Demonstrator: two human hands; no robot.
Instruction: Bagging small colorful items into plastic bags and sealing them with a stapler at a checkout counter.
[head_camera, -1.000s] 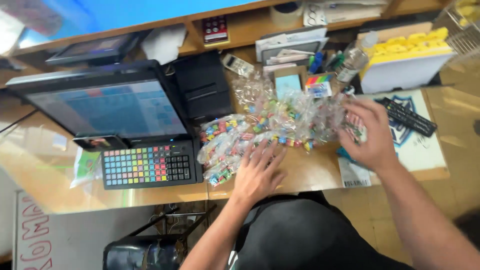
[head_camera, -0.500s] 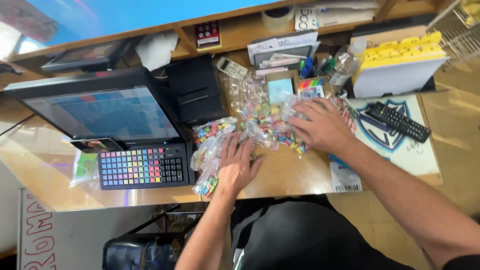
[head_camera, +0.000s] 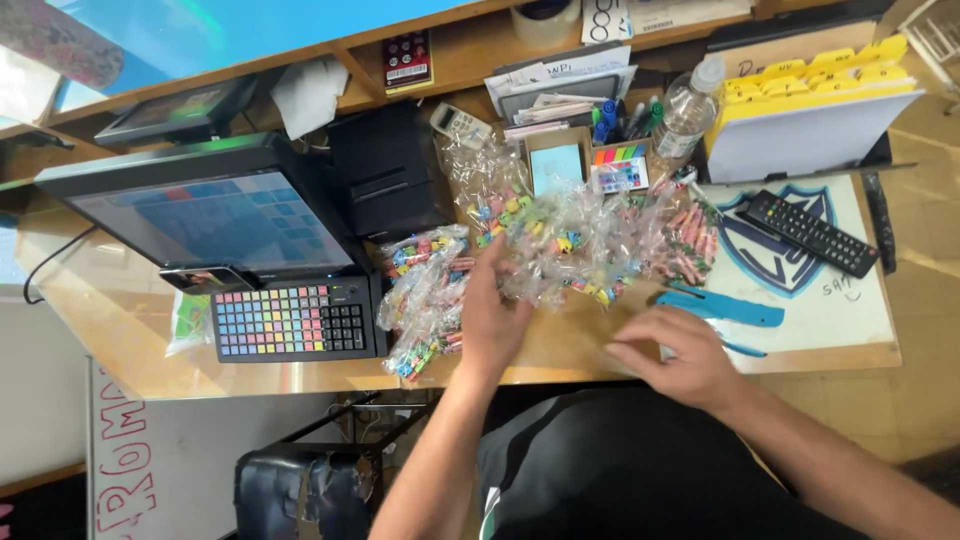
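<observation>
Candy bags, a whole heap of small clear plastic packets stuffed with colourful wrapped sweets, are spread across the middle of the wooden tabletop, between the colourful keypad of the till and the blue staple remover-looking tool. Our left hand is right up against the pile, fingers spread and loosely curled over the edge of one crinkly packet, touching it rather than clamping it. Our right hand sits flat-ish on the bare wood just below the blue tool, fingers relaxed and slightly apart, holding nothing.

We'd guess these bags are super light and floppy, and the film looks slippery and crackly, so they'd slide over each other if shoved. The sweets inside probably shift around too. Best bet seems to be pinching a packet by its gathered top or a loose corner of film, not squeezing the middle.

A black remote and a water bottle sit further right, well apart from the pile.
</observation>
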